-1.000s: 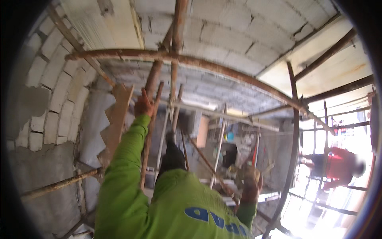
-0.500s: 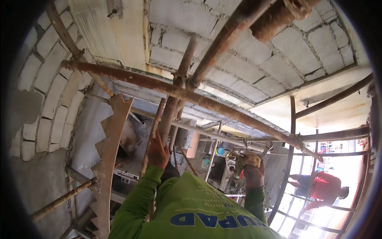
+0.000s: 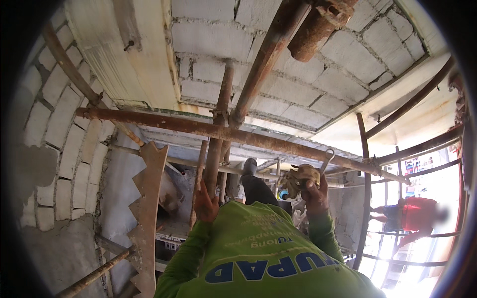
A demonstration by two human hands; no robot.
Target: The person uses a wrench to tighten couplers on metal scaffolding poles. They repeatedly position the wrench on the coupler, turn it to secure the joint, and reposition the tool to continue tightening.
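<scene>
My left hand (image 3: 205, 204) is at a rusty upright scaffold pipe (image 3: 213, 166), closed round its lower part; some of the fingers are hidden. Close beside that pipe stands a thinner rusty rod (image 3: 200, 166). On the right, my raised right hand (image 3: 316, 196) holds a combination wrench (image 3: 327, 160), its ring end pointing up. A tan, dirty metal piece that looks like a scaffold clamp (image 3: 304, 175) is in the same hand, next to the thumb. Both forearms wear green sleeves.
A rusty horizontal pipe (image 3: 238, 133) crosses ahead above both hands. At left stands a saw-toothed brown board (image 3: 148, 208). A block wall (image 3: 213, 42) rises ahead. A person in red (image 3: 417, 213) is at the far right beyond bars. My dark-clad leg (image 3: 256, 186) extends ahead.
The view has shifted, and the pipes sit lower in it. My right hand has risen with the wrench and clamp toward the horizontal pipe. My leg and foot now show ahead.
</scene>
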